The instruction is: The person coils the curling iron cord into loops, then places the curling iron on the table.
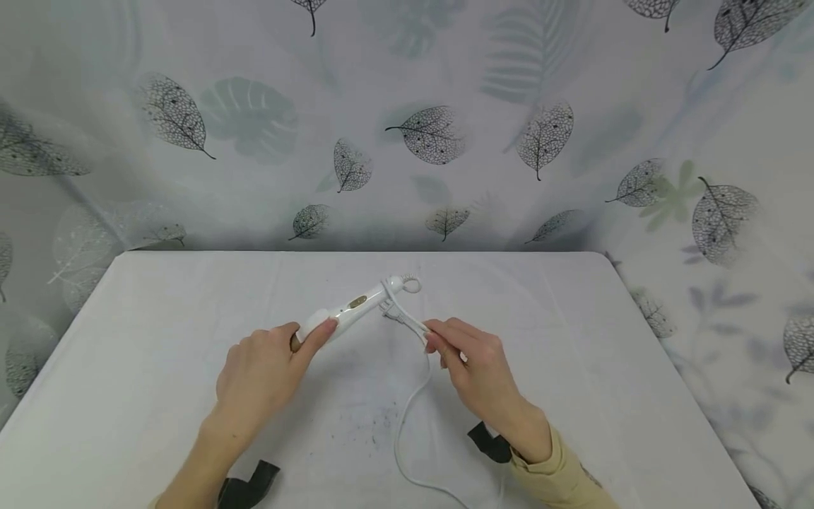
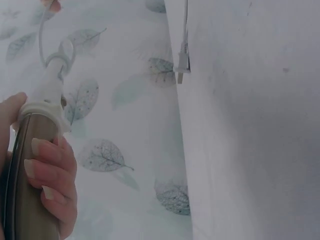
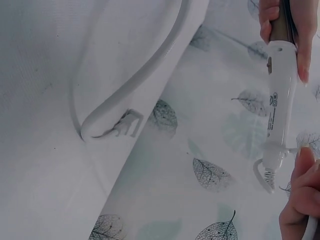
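Note:
A hair curling iron (image 1: 357, 305) with a white handle and a brown barrel (image 2: 35, 185) slants above the table. My left hand (image 1: 261, 371) grips it by the barrel, fingers wrapped round it in the left wrist view. The white cord (image 1: 405, 417) leaves the far end of the handle and loops round it there. With thumb and fingers my right hand (image 1: 483, 371) pinches the cord a little to the right of that end. The two-pin plug (image 3: 131, 120) shows close over the white table; in the head view it overlaps the cord near the handle's tip.
A white cloth covers the table (image 1: 547, 304), with small dark specks in front of the hands. The cord trails down to the near edge. Behind and to the sides hangs a leaf-patterned curtain (image 1: 407, 85). Black straps (image 1: 248, 484) show at both wrists.

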`<state>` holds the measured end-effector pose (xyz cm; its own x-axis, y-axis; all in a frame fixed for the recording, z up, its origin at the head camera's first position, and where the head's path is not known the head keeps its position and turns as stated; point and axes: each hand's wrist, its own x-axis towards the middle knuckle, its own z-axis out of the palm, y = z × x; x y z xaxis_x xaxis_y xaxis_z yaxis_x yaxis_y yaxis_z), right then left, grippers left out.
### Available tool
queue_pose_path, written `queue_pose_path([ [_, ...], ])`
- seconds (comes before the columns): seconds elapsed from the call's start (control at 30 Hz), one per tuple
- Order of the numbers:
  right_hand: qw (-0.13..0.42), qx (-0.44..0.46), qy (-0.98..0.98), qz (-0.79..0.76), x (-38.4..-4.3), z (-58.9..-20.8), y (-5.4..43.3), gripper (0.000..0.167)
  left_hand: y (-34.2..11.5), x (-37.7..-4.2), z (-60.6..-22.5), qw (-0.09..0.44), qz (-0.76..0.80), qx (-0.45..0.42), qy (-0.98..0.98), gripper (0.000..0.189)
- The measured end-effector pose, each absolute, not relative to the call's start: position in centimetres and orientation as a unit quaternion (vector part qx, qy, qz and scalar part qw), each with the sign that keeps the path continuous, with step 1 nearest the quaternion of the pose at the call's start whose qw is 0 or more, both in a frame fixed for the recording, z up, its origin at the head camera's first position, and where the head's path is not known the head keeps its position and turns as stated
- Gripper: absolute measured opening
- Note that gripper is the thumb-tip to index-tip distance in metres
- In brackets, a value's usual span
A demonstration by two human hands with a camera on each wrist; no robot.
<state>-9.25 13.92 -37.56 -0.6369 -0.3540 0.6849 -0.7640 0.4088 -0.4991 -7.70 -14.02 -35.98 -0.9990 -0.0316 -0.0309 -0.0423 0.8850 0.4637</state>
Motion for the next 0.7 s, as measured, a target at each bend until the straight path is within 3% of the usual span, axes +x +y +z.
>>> queue_pose_path([
  [0.17, 0.232, 0.362, -0.798, 0.423, -9.40, -37.73, 13.88, 0.010, -14.30, -7.82, -35.85, 0.001, 0.249, -0.017, 0.968, 0.073],
  [0.7, 0.132, 0.329, -0.833, 0.425, -9.76, -37.96, 14.84, 0.018, -14.47, -7.79, -35.68, -0.043, 0.258, -0.005, 0.965, 0.067],
])
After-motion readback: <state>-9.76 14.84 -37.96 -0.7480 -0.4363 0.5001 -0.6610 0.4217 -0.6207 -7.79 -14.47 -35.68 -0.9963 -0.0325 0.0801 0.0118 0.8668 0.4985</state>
